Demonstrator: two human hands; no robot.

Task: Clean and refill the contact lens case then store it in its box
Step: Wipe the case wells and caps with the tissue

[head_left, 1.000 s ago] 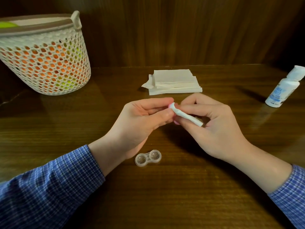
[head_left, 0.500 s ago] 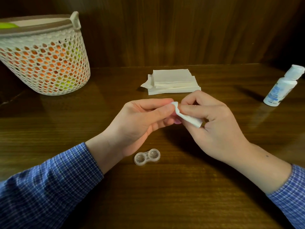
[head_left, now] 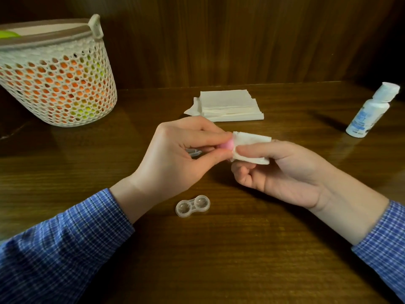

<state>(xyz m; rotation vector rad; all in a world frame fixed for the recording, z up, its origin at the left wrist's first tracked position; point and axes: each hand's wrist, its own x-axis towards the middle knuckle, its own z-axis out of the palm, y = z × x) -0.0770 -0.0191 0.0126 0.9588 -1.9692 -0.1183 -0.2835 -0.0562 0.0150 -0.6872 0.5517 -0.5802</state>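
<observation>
The left hand pinches a pink cap and the right hand pinches a tissue against it, so wipe gently all round; the case waits on the table below.

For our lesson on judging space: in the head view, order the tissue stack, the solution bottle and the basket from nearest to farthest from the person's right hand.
From the right hand:
1. Tissue stack, just beyond the hand, at table centre.
2. Solution bottle, far right, near the table's back edge.
3. Basket, far left, past the left hand.
</observation>
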